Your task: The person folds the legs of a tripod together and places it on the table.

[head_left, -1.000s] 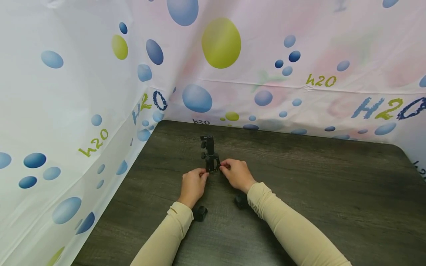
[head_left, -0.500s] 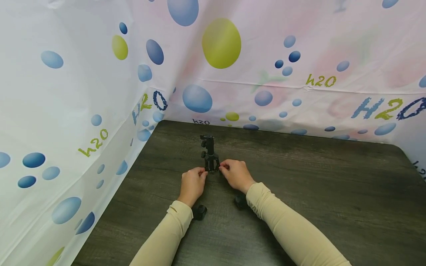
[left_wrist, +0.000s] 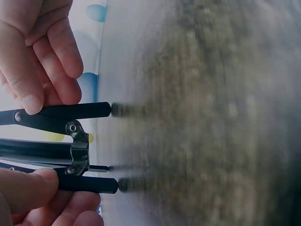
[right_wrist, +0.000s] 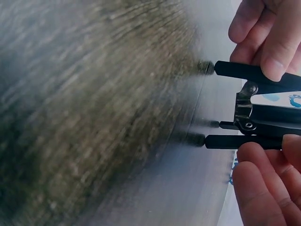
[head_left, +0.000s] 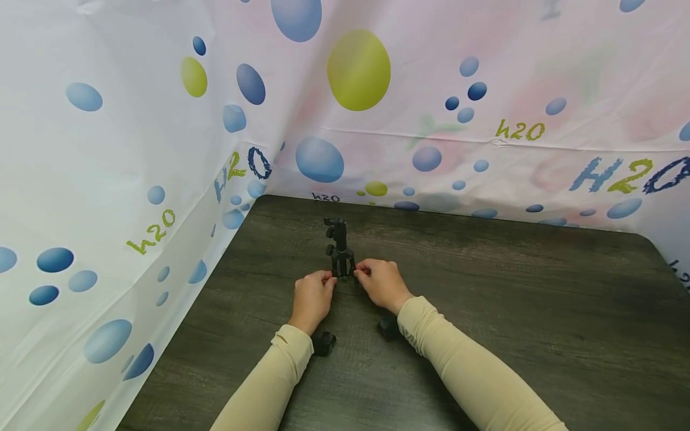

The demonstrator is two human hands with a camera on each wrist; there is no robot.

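Note:
A small black tripod (head_left: 340,237) with side knobs stands upright on the dark table, feet down, legs close together. My left hand (head_left: 312,300) pinches its left leg between thumb and fingers, low near the foot. On the other side my right hand (head_left: 384,284) pinches the right leg the same way. In the left wrist view, a metal brace (left_wrist: 80,147) joins the legs around the centre column, and dark tips at the leg ends meet the table surface. A third, thinner end (right_wrist: 229,125) shows between the two held legs in the right wrist view.
Two small black objects lie on the wood-grain table (head_left: 512,299): one black piece (head_left: 324,344) beside the left cuff, another black piece (head_left: 387,327) partly under the right cuff. A white sheet with blue and green dots (head_left: 431,60) walls in the back and left.
The tripod's legs have turned slightly and stand straighter between my hands. Both hands have shifted only a tiny bit left and keep their pinch.

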